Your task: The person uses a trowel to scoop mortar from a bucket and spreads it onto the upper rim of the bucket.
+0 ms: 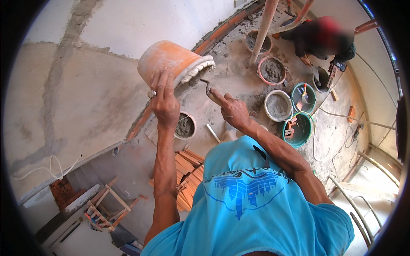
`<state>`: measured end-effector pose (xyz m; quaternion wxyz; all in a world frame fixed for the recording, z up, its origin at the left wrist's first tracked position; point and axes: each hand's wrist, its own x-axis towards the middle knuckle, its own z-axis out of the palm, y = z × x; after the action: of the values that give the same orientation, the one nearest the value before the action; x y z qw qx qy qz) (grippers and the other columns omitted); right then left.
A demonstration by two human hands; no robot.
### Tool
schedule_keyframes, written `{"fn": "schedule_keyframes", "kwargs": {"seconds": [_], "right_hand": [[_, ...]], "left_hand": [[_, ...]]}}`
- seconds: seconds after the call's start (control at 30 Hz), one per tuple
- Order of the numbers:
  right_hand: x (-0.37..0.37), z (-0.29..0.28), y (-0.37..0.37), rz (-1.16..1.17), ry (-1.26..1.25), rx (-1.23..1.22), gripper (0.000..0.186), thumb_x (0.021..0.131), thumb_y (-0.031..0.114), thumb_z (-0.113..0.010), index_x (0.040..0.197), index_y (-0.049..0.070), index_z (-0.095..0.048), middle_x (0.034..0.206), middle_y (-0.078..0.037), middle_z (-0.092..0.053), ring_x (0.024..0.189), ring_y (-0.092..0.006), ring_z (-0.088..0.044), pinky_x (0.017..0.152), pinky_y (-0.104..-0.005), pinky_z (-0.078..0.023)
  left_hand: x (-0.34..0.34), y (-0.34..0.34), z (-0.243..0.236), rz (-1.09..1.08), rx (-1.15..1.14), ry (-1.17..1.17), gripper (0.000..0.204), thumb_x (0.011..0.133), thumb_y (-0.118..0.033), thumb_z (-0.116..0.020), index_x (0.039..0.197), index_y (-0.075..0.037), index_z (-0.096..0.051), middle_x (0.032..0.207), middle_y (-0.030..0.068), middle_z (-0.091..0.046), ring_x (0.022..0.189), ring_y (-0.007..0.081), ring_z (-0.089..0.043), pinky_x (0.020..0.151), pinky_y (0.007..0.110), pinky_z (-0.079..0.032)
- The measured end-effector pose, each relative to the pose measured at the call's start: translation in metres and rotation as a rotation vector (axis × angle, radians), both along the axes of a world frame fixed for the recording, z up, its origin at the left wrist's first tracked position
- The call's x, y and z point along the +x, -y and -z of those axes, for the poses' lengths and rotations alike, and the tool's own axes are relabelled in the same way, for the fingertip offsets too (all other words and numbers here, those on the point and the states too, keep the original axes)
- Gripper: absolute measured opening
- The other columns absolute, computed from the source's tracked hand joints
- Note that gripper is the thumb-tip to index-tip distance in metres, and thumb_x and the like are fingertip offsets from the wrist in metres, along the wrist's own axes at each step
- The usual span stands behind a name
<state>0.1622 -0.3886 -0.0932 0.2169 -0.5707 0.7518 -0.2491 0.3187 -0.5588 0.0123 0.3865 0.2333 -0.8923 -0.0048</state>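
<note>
An orange, dusty bucket (166, 59) with a thick white rim is tipped on its side, raised near the wall. My left hand (164, 104) grips its underside, a ring on one finger. In my right hand (235, 111) is a small trowel (208, 87), its handle between my fingers and its metal neck pointing at the bucket's rim, where some grey mortar clings. Just beside my left wrist, lower down on the floor, stands a bucket of grey mortar (184, 126).
Mortar buckets (272, 71) and green water tubs (301, 130) stand right of centre. A co-worker (324, 38) crouches behind slanting poles (260, 30). Reddish tiles (188, 162) are stacked below me. A wooden frame (109, 205) lies lower left. Cables (350, 118) cross the right.
</note>
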Motion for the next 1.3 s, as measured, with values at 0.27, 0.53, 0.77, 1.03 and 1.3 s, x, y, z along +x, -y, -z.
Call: {"fn": "schedule_keyframes", "kwargs": {"seconds": [0.27, 0.53, 0.77, 1.03, 1.3], "right_hand": [[0.002, 0.02, -0.04, -0.181, 0.156, 0.1, 0.082, 0.081, 0.004, -0.061, 0.157, 0.026, -0.043, 0.093, -0.018, -0.067, 0.078, -0.0427, -0.069, 0.071, -0.0528, -0.057], [-0.007, 0.021, -0.037, -0.045, -0.015, 0.208, 0.085, 0.082, 0.005, -0.062, 0.159, 0.031, -0.04, 0.092, -0.018, -0.066, 0.078, -0.0439, -0.069, 0.073, -0.0531, -0.058], [-0.003, 0.0, -0.049, -0.166, 0.189, 0.217, 0.081, 0.081, 0.003, -0.059, 0.156, 0.03, -0.046, 0.094, -0.02, -0.067, 0.085, -0.0439, -0.069, 0.076, -0.0536, -0.057], [-0.012, 0.005, -0.058, -0.169, 0.058, 0.172, 0.078, 0.081, 0.003, -0.058, 0.154, 0.027, -0.049, 0.088, -0.02, -0.066, 0.078, -0.0417, -0.07, 0.071, -0.0519, -0.058], [-0.029, -0.014, -0.088, -0.125, 0.087, 0.054, 0.078, 0.077, 0.004, -0.062, 0.152, 0.023, -0.052, 0.083, -0.016, -0.065, 0.069, -0.0387, -0.067, 0.066, -0.0498, -0.056]], "left_hand": [[0.007, 0.007, 0.023, -0.175, 0.152, 0.0, 0.053, 0.081, 0.021, -0.052, 0.13, 0.005, -0.062, 0.133, 0.0192, -0.065, 0.127, 0.0423, -0.061, 0.106, 0.05, -0.053], [0.007, 0.003, 0.039, -0.231, 0.352, -0.103, 0.053, 0.077, 0.019, -0.05, 0.128, 0.007, -0.061, 0.124, 0.0249, -0.068, 0.117, 0.0447, -0.066, 0.097, 0.048, -0.054], [0.014, 0.002, 0.036, -0.326, 0.345, -0.078, 0.054, 0.075, 0.018, -0.048, 0.126, 0.006, -0.063, 0.119, 0.0257, -0.069, 0.114, 0.0447, -0.067, 0.097, 0.049, -0.053], [0.009, -0.001, 0.039, -0.447, 0.435, -0.132, 0.05, 0.074, 0.013, -0.051, 0.122, 0.007, -0.064, 0.113, 0.0278, -0.069, 0.108, 0.0459, -0.068, 0.095, 0.046, -0.053], [0.066, 0.017, 0.063, -0.618, 0.84, -0.499, 0.044, 0.073, 0.013, -0.047, 0.113, 0.01, -0.065, 0.1, 0.0182, -0.069, 0.091, 0.0294, -0.068, 0.089, 0.036, -0.052]]}}
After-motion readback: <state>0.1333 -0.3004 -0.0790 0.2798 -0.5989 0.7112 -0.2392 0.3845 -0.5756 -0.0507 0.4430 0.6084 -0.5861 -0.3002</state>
